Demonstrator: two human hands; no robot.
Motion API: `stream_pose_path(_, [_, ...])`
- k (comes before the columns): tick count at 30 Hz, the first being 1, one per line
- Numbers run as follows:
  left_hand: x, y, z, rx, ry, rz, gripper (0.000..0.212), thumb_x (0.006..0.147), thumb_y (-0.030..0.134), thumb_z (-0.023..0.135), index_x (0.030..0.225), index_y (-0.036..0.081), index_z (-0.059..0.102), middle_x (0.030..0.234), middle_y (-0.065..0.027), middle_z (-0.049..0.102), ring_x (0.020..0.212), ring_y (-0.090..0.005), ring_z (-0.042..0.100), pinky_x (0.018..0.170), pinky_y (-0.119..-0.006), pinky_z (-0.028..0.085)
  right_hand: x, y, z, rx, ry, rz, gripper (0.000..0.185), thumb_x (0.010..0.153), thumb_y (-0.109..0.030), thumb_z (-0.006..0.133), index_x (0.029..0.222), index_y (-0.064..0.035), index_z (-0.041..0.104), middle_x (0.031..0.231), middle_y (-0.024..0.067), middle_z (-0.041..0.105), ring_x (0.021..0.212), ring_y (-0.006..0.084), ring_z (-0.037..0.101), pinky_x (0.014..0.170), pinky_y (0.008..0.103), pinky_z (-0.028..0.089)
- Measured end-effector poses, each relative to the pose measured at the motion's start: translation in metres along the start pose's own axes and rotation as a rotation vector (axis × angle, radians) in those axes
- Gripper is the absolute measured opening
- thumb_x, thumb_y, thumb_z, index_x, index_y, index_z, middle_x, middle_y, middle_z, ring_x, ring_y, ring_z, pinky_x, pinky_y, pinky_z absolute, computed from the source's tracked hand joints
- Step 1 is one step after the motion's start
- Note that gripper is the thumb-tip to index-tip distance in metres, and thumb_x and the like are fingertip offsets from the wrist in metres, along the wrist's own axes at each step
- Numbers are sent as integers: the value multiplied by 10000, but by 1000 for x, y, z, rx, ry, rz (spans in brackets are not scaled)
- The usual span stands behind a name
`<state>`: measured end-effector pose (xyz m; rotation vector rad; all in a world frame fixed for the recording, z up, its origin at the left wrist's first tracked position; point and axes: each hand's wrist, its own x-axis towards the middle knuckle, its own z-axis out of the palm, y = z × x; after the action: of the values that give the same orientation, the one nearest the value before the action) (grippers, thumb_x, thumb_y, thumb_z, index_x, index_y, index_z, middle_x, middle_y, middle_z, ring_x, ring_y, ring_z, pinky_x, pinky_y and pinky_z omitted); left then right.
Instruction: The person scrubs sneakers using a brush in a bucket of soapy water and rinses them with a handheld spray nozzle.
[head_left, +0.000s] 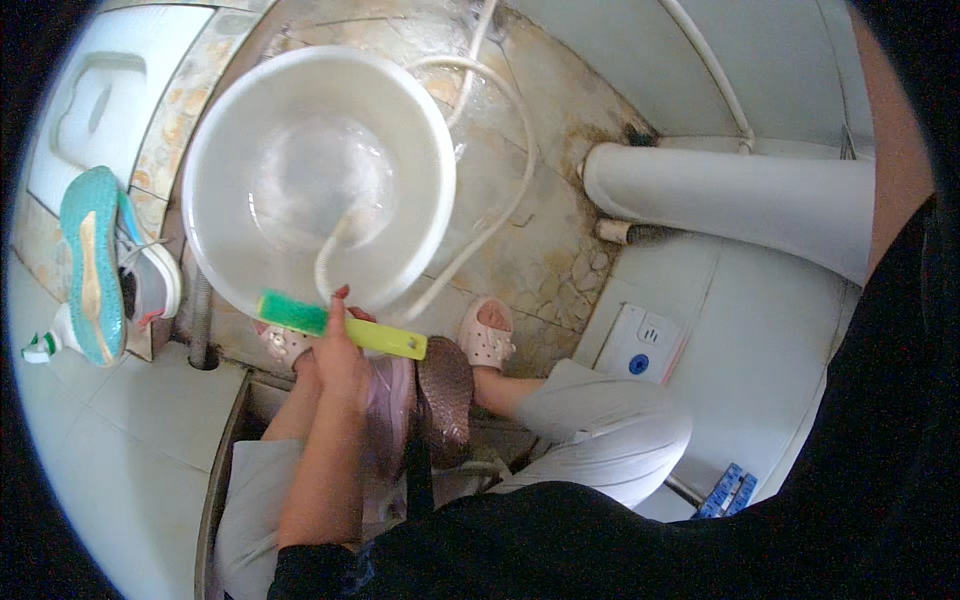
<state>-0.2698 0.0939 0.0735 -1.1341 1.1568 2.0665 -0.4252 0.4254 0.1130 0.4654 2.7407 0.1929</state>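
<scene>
My left hand (339, 360) is closed around a scrubbing brush with green bristles (292, 311) and a yellow-green handle (386, 339). Just past my fingers, a pale hose (328, 259) runs over the rim of a white plastic basin (444, 225) and down into the water. Whether my hand also grips the hose, I cannot tell. Below the brush, between my legs, are a pinkish-purple shoe (390, 409) and a dark brown shoe sole (448, 397). What supports them is hidden. My right hand is out of view; only part of that arm shows at the right edge.
A shoe with a teal sole (75, 232) and a grey shoe (154, 274) rest at left, near a white bottle (64, 330) and a squat toilet (105, 112). The hose loops over wet floor tiles (487, 180). A white pedestal (727, 191) stands at right.
</scene>
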Motion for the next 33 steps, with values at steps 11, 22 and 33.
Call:
stream_pose_path(11, [-28, 11, 34, -234, 102, 124, 306, 842, 299, 482, 1011, 54, 551, 763, -10, 471, 706, -96, 445, 638, -235, 393, -26, -62, -65, 650, -308, -141, 499, 811, -455, 409, 1011, -20, 549, 1010, 166, 551, 965, 288, 506, 830, 368, 386])
stream_pose_path(22, [-95, -44, -17, 712, -424, 104, 336, 816, 264, 492, 979, -28, 522, 882, -89, 546, 765, -153, 484, 689, -277, 383, -291, -134, 35, 2136, -327, 810, 222, 807, -175, 345, 825, 2, 477, 752, 116, 521, 695, 196, 497, 641, 316, 414])
stream_pose_path(33, [-148, 8, -46, 930, -200, 123, 155, 814, 134, 482, 913, 23, 525, 600, -36, 447, 436, -108, 409, 384, -243, 363, -333, -122, 110, 2275, -248, 1143, 148, 816, -135, 348, 712, -56, 416, 570, 56, 409, 469, 175, 416, 396, 297, 362])
